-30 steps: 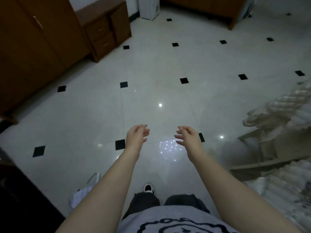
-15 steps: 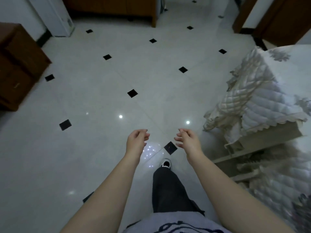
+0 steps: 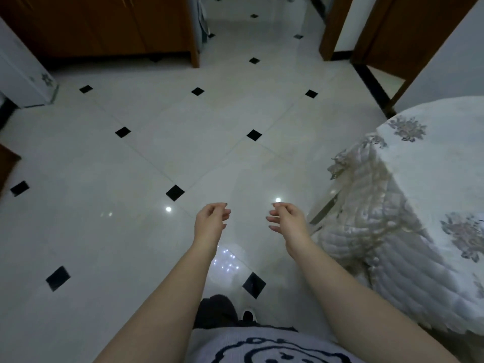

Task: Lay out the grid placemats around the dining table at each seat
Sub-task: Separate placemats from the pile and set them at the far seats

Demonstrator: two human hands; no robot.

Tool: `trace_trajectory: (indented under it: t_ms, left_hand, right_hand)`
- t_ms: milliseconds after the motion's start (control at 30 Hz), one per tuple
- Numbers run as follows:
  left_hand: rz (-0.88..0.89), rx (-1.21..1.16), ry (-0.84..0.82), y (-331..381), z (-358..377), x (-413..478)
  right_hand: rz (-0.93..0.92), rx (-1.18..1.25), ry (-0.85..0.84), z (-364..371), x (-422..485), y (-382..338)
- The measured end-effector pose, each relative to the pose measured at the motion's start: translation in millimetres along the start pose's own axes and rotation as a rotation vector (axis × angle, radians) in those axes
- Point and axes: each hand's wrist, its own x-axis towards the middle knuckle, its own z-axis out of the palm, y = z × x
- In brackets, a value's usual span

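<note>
**Clerk:** Entry one, the left hand [image 3: 210,222]?

**Checker:** Raised in front of the body over the tiled floor [image 3: 131,166], palm turned inward. Fingers loosely curled, thumb close to the forefinger tip. It grasps nothing and touches nothing.

**Clerk:** Entry two, the right hand [image 3: 286,221]?

**Checker:** Level with the left and a small gap apart from it, palm facing it. Fingers slack and half bent, also holding nothing. It is near the hanging edge of the tablecloth [image 3: 379,231] but apart from it.

**Clerk:** Entry three, the dining table [image 3: 450,174]?

**Checker:** At the right edge of the view, beside the right forearm. It is covered by a pale quilted cloth with grey flower prints, and the cloth drapes down the side in folds.

**Clerk:** Surroundings?

**Checker:** White floor tiles with small black diamond insets. A brown wooden cabinet [image 3: 104,24] stands along the far wall, and a white appliance [image 3: 21,74] stands at far left. A wooden door frame [image 3: 332,27] stands at upper right. Below are a printed grey shirt [image 3: 262,344] and one shoe [image 3: 247,315].
</note>
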Motion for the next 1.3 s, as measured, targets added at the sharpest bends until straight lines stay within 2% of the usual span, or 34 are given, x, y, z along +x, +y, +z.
trace_trajectory:
  t_ms: [367,700,1033,1300]
  left_hand:
    - [-0.021,0.067,-0.088,78.6,78.2,165.2]
    - [-0.01,0.195,-0.252,189.1,172.5,326.1]
    - [-0.03,0.295,-0.434,239.5,297.0,408.5]
    - [0.024,0.436,-0.557,285.7,438.6,471.8]
  right_hand:
    - [0.042,0.041,0.105,44.7,153.8,-75.0]
    - [0.055,0.218,0.244,86.6,304.3,-197.3]
    - [0.097,0.32,0.466,35.0,405.6,-241.9]
    - [0.087,0.456,0.574,-33.0,516.6,-291.2]
